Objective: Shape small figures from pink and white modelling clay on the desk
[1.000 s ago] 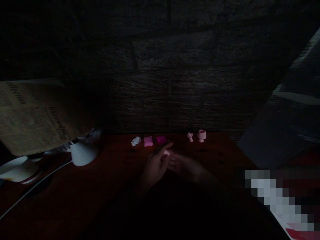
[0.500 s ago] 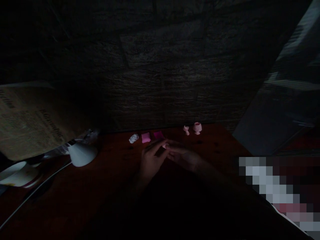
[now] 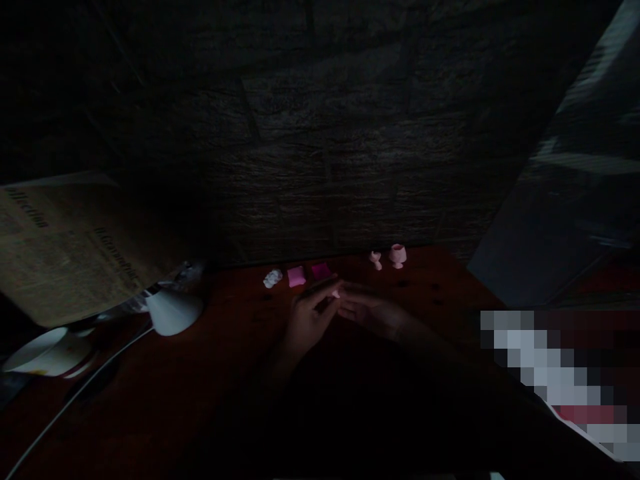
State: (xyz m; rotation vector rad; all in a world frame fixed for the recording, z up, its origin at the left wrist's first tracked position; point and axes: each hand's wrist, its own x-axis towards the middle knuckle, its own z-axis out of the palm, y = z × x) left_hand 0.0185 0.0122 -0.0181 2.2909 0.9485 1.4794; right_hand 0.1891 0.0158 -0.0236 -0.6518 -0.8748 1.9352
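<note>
Small pink piece (image 3: 336, 293) grasped between left hand (image 3: 309, 319) and right hand (image 3: 369, 308), largely hidden by fingers, magenta square (image 3: 321, 270) partly covered just beyond.

This looks like a room in a home, or some small craft corner, though the light is too dim to settle which. A reddish-brown wooden table (image 3: 225, 347) runs up against a dark wall (image 3: 320, 153) faced with rough, brick-like blocks. Little pink goblet-shaped pieces (image 3: 398, 256) and small pink squares (image 3: 296, 277) line its far edge, more like hobby work than factory goods. To the left are a patterned bowl or cup (image 3: 47, 353), a white cone (image 3: 175, 312) by a pale cord (image 3: 83, 393), and a newsprint-style bag or wrapper (image 3: 70, 243) (its lettering barely readable).
</note>
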